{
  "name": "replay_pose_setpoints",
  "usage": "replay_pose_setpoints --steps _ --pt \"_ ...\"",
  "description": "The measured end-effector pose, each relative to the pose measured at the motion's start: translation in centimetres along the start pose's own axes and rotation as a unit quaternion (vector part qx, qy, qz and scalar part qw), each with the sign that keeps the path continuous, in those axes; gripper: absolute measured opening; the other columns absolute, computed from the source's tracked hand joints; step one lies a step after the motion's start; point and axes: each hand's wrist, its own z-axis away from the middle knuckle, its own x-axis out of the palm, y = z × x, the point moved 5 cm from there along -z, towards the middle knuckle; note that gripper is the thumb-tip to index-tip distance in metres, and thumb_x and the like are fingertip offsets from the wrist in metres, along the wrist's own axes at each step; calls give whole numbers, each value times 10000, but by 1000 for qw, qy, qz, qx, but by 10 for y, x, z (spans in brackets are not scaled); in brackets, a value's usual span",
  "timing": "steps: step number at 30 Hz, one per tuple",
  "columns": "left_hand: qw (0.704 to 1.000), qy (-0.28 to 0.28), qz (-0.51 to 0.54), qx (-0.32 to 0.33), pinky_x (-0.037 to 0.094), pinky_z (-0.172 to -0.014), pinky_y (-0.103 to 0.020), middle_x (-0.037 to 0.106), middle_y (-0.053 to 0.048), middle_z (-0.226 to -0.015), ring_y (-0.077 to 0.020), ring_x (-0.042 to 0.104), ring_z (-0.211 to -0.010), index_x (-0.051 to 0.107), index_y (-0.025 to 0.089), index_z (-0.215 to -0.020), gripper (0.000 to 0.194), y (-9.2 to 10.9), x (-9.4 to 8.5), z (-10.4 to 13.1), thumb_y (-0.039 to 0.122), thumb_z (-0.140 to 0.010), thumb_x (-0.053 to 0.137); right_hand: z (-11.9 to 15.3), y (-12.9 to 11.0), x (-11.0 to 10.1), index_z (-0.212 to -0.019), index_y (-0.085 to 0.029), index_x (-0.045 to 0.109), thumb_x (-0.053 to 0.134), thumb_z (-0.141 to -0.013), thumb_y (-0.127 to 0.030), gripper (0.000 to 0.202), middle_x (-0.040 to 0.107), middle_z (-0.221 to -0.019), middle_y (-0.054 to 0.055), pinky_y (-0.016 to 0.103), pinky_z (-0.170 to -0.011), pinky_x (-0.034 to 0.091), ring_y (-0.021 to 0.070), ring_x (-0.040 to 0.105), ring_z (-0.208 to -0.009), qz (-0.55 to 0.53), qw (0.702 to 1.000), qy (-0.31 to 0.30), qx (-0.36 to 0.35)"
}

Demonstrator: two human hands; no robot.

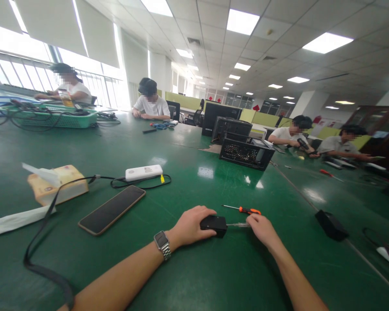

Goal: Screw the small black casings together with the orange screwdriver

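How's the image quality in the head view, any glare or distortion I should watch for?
Head view: windows blown out at upper left; ceiling lights mirrored as white patches on the green table; wide-angle stretch toward the edges; faces pixelated; the clear shaft by the right hand looks soft.

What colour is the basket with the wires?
Green; the basket shows best in the head view.
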Motion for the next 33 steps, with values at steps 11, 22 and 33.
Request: replay_pose_setpoints --steps 11,22,33 --pt "1000 7 10 -8 480 -843 -332 659 -57 -1073 -243 609 -962 591 224 -1190 482 -1 -2 2 358 -748 730 9 -12 11 -524 -233 527 440 -858 -476 421 596 -530 -3 242 -503 318 185 556 -538 55 998 1 -16" --pt "999 33 21 -31 487 -862 -351 662 -52 -1074 -246 611 -972 594 237 -1184 488 -9 -8 7 339 -731 744 37 -51 21 -609 -221 509 351 -930 -534 475 545 -538 -14 243 -526 319 157 527 -528 30 995 54 -79" --pt "999 20 27 -13 481 -877 -362 653 -68 -1136 -253 605 -1002 558 239 -1242 558 -10 0 4 384 -737 748 37 -58 38 -535 -217 371 435 -874 -568 492 355 -491 -58 227 -491 306 110 371 -481 -130 986 -13 -101"
